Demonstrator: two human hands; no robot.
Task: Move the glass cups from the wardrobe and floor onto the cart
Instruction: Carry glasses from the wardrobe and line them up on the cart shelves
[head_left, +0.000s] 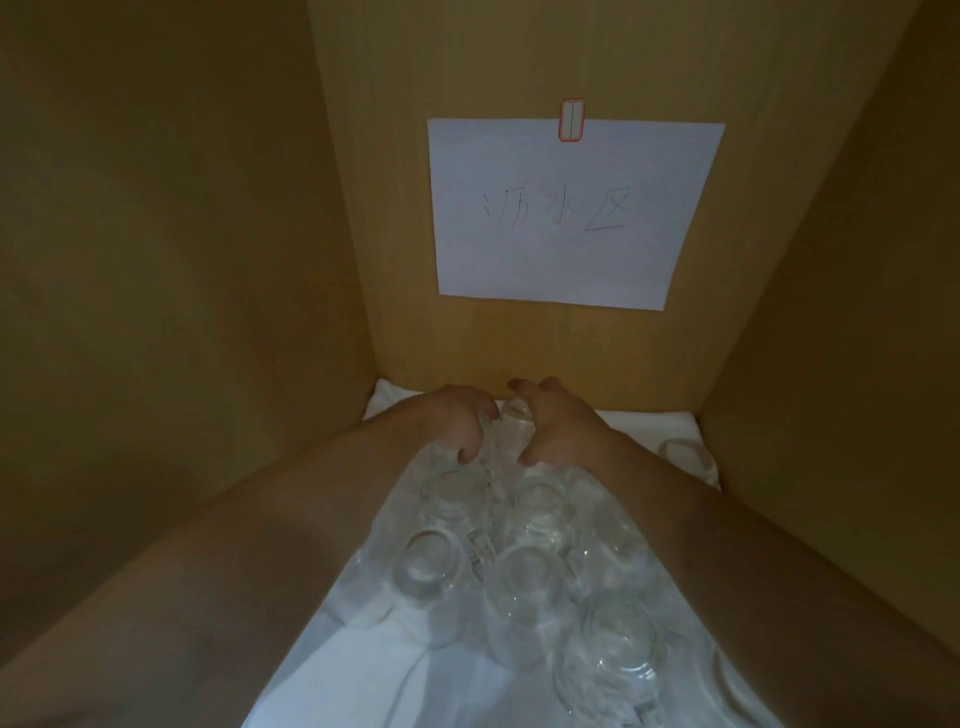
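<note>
1. Clear glass cups (524, 577) are standing upside down, clustered on a white cloth (395, 675) inside the wooden wardrobe (156, 260).
2. Left hand (457, 421) and right hand (558, 423) are curling their fingers around one far glass cup (514, 415).
3. A handwritten paper sign (566, 213) is hanging on the back wall.
</note>
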